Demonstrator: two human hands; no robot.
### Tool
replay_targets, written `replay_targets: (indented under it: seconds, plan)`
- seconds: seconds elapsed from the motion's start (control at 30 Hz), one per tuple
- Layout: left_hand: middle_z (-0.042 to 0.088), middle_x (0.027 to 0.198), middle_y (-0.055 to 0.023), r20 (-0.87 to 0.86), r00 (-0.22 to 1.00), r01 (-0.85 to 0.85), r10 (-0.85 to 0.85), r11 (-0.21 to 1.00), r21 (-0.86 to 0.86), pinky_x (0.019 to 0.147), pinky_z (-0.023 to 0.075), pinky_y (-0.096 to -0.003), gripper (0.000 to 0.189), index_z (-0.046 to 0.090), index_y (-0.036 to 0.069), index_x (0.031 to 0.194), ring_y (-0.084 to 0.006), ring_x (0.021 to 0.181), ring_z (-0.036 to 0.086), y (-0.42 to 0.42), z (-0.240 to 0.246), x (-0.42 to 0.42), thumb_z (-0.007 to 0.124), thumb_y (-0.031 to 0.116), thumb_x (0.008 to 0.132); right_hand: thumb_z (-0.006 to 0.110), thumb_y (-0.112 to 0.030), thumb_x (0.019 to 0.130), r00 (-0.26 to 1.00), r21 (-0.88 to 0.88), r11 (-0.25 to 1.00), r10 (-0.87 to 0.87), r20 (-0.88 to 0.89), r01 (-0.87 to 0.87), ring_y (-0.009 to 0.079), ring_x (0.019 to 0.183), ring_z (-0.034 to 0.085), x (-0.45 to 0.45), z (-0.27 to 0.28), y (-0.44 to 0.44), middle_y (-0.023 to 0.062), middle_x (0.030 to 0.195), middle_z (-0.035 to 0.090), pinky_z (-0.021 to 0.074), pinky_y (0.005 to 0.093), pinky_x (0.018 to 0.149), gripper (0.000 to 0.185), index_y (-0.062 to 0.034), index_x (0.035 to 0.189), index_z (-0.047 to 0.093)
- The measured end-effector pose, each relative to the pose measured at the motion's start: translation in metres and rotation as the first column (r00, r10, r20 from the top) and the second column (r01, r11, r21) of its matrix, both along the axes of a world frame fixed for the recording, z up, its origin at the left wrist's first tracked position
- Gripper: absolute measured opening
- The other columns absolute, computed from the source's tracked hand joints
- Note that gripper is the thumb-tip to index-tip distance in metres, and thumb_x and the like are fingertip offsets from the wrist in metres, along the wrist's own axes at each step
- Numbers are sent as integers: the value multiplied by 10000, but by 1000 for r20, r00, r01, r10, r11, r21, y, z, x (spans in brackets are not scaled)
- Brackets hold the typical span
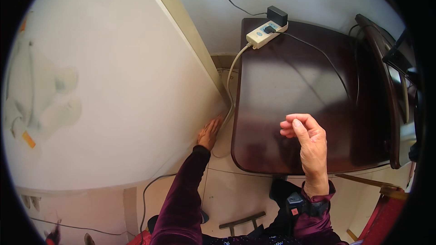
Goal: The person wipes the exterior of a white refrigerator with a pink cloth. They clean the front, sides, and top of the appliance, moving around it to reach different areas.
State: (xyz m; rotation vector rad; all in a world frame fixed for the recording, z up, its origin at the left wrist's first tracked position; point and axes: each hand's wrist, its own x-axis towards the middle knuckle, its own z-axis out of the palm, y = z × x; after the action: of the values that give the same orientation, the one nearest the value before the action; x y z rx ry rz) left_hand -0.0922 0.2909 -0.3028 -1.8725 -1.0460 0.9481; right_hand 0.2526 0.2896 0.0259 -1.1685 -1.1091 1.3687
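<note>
My left hand point(210, 132) lies flat, fingers extended, against the lower edge of a large white glossy panel point(119, 75), beside a pale power cable point(230, 85). Over the dark brown wooden tabletop point(272, 88) is my right hand point(308, 136), thumb and forefinger curled close together with nothing visible between them. On the tabletop's far left corner rests a white power strip point(259, 38). A black power adapter point(277, 15) and a black plug point(269, 29) sit in its sockets. The pale cable runs from the strip down over the tabletop's left edge.
A black cord point(316, 46) crosses the tabletop towards a dark wooden framed piece point(378, 54) at right. Below are a tiled floor point(224, 190), a loose black cable point(144, 197) and a dark bar-like frame point(242, 220). Red furniture with wooden parts point(381, 207) stands lower right.
</note>
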Motion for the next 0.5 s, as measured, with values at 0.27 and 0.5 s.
replay_targets:
  seconds: [0.27,0.5]
  plan:
    - [195,1645,-103,-121,989,-122,80,910,-396,1239,62,-435,578,349,28,1522,-264,1515,151,-125,66,-38,400,251,991,612,-233,986,999,14,1000,25,25,-25,136,794,667,-4,-7,-2,84,903,717,535,274,746,266,13,1064,679]
    - [262,1623,-76,96,994,-54,56,998,-25,1220,154,-413,599,360,39,1513,-223,1495,216,-56,187,-1,449,255,961,609,-252,989,999,28,999,34,-8,-33,131,799,659,-9,-15,-1,78,917,714,534,268,741,272,4,1051,678]
